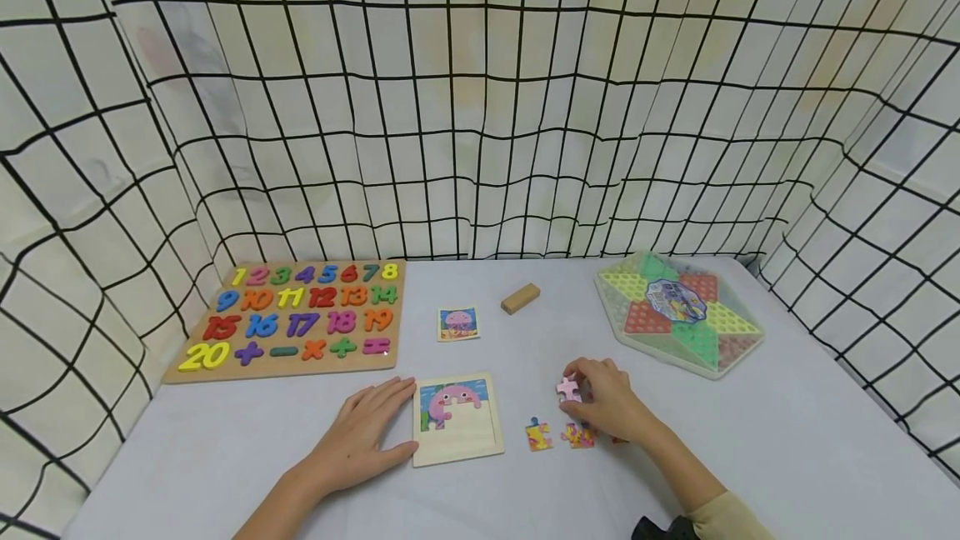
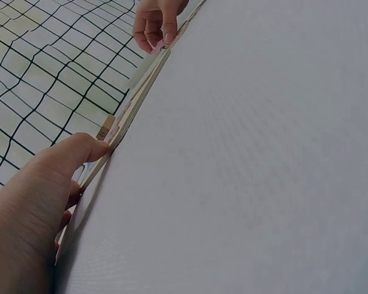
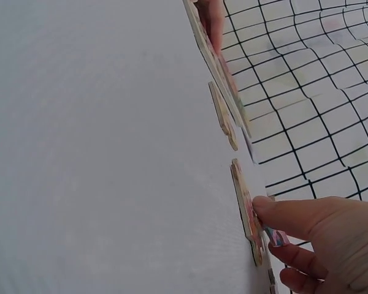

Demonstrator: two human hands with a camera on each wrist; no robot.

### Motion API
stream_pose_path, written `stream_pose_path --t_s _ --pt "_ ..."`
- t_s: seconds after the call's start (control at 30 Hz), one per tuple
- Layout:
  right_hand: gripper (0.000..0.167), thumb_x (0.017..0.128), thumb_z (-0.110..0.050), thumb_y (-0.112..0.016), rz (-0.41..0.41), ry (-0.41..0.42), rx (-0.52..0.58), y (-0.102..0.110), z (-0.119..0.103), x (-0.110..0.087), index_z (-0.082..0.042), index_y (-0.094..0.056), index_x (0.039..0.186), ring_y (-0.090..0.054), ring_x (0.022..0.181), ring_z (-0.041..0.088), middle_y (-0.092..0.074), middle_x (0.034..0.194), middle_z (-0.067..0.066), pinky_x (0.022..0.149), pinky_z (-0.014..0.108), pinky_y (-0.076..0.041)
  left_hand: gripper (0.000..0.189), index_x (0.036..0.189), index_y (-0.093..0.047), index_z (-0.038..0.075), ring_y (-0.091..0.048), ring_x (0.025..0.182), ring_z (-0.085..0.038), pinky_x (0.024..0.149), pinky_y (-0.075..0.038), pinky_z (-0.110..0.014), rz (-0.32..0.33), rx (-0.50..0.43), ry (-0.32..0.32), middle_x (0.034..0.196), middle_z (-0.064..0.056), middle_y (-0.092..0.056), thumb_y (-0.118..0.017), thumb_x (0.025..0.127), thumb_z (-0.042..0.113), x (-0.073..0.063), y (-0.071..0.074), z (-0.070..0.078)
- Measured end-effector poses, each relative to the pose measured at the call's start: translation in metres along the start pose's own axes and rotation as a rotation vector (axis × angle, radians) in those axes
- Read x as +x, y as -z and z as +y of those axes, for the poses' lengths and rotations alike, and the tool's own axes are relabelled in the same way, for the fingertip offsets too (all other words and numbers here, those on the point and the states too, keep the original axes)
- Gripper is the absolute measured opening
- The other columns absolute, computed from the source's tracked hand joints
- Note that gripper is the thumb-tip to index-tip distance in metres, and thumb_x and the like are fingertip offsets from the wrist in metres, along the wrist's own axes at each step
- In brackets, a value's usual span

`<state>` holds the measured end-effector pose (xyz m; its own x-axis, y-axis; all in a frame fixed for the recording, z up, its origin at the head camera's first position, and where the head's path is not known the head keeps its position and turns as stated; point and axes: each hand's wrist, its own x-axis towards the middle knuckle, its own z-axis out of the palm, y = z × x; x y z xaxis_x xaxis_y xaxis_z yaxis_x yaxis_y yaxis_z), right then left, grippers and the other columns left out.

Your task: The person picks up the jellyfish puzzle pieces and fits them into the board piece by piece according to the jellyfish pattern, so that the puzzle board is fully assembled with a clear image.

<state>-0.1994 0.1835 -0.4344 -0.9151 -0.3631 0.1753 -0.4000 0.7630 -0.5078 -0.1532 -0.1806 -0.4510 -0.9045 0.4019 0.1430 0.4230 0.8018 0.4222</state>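
Observation:
A pink jigsaw piece [image 1: 567, 389] is pinched between the thumb and fingers of my right hand [image 1: 611, 402], just above several loose pieces. Two of these, a yellow piece [image 1: 537, 435] and a red-and-yellow piece [image 1: 579, 436], lie nearer me. My left hand [image 1: 363, 436] rests on the cloth, its thumb and fingertips at the left edge of a square wooden puzzle tray [image 1: 459, 457]. A pink cartoon animal is partly assembled in the tray's upper part; bare wood shows below. The left wrist view has the thumb [image 2: 89, 146] against the tray's side.
Behind the tray lie a small picture card [image 1: 458, 324] and a wooden block [image 1: 521, 298]. A board of coloured numbers [image 1: 292, 311] is at the back left, a hexagonal Chinese checkers box [image 1: 678, 313] at the back right. Black netting [image 1: 480, 132] over white cloth surrounds the table.

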Motion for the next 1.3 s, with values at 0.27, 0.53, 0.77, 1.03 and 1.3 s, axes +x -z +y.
stream_pose_path --t_s 0.27,0.53,0.77,1.03,1.3 --pt "0.016 0.084 -0.008 -0.065 0.07 0.107 0.095 0.001 0.001 0.003 -0.01 -0.057 0.097 -0.046 0.06 0.004 -0.054 0.072 -0.008 0.053 0.02 -0.044 0.076 0.139 -0.04 0.009 -0.025 0.134 -0.023 0.105 -0.018 -0.052 -0.006 0.006 0.008 0.144 -0.004 -0.035 -0.06 0.08 0.052 0.0 0.001 -0.001" --pt "0.014 0.085 -0.005 -0.062 0.096 0.131 0.144 0.003 -0.003 0.007 -0.01 -0.059 0.098 -0.05 0.063 0.005 -0.059 0.074 -0.008 0.056 0.021 -0.046 0.077 0.139 -0.039 0.009 -0.023 0.135 -0.023 0.105 -0.017 -0.052 -0.017 -0.003 0.025 0.145 -0.004 -0.034 -0.059 0.08 0.054 -0.001 0.0 -0.001" --pt "0.014 0.086 -0.004 -0.06 0.056 0.133 0.165 -0.002 -0.019 0.015 -0.007 -0.062 0.099 -0.048 0.062 0.005 -0.058 0.073 -0.008 0.049 0.02 -0.042 0.077 0.139 -0.039 0.009 -0.023 0.135 -0.023 0.106 -0.016 -0.052 -0.017 0.002 0.024 0.145 -0.004 -0.034 -0.059 0.08 0.053 -0.001 0.001 -0.001" --pt "0.021 0.087 -0.003 -0.056 -0.012 0.131 0.21 -0.012 -0.038 0.021 -0.006 -0.063 0.107 -0.048 0.066 0.008 -0.058 0.077 -0.007 0.049 0.019 -0.041 0.077 0.139 -0.039 0.009 -0.023 0.135 -0.023 0.106 -0.016 -0.051 -0.016 -0.004 0.015 0.145 -0.003 -0.034 -0.059 0.08 0.054 -0.001 0.001 -0.001" --pt "0.024 0.091 -0.006 -0.052 -0.056 0.14 0.251 -0.024 -0.049 0.027 -0.013 -0.063 0.111 -0.049 0.068 0.009 -0.058 0.086 -0.007 0.052 0.02 -0.043 0.077 0.139 -0.039 0.01 -0.023 0.135 -0.022 0.106 -0.016 -0.05 -0.016 0.003 0.012 0.145 -0.003 -0.034 -0.058 0.08 0.056 0.0 -0.001 0.0"
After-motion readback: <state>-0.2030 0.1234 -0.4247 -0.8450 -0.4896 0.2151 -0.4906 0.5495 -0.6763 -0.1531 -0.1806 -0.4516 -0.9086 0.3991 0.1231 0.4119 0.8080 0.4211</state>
